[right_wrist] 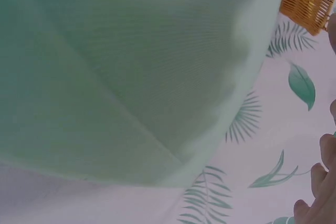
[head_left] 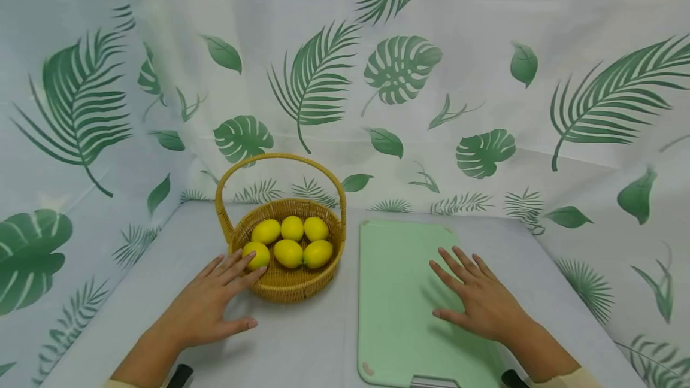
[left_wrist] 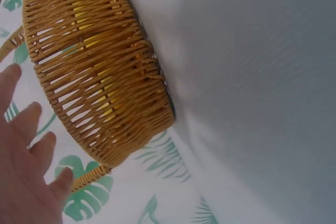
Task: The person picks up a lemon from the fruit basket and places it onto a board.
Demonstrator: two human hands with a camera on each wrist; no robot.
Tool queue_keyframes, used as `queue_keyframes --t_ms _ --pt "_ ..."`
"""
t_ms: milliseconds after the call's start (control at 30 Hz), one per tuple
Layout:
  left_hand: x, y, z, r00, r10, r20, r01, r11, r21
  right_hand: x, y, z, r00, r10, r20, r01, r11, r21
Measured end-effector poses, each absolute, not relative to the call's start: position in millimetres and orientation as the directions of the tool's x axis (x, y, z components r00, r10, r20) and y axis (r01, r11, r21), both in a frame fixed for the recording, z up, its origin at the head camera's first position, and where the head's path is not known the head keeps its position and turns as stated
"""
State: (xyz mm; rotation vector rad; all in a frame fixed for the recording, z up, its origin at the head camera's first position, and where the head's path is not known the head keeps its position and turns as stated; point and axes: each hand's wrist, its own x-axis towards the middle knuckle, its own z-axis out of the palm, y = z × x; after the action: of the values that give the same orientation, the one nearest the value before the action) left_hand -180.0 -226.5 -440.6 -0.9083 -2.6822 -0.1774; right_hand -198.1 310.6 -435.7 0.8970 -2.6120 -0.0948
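Observation:
A woven wicker basket [head_left: 291, 292] with a tall arched handle stands at the left of the table, holding several yellow lemons [head_left: 288, 254]. My left hand [head_left: 207, 304] is spread at the basket's near left side, its fingertips overlapping the rim and one lemon in the head view. In the left wrist view those fingers [left_wrist: 44, 148] appear beside the wicker wall, holding nothing. A pale green cutting board [head_left: 401, 292] lies flat at the right of the basket. Over its right part hovers my right hand [head_left: 480, 298], fingers apart and nothing held, casting a shadow on the board.
A white tabletop [head_left: 302, 340] carries the basket and board. Behind and at both sides hangs a white curtain [head_left: 334, 5] printed with green leaves. At the board's near edge is a metallic handle piece [head_left: 433, 382].

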Motion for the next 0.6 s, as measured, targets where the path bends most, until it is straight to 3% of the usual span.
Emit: queue_keyframes --t_ms 600 --pt "-176.1 -236.1 -443.2 -0.809 0.514 0.285 0.558 0.825 0.096 -195.9 294.8 -432.5 -0.757 -0.59 0.28 -0.587 0.803 0.103"
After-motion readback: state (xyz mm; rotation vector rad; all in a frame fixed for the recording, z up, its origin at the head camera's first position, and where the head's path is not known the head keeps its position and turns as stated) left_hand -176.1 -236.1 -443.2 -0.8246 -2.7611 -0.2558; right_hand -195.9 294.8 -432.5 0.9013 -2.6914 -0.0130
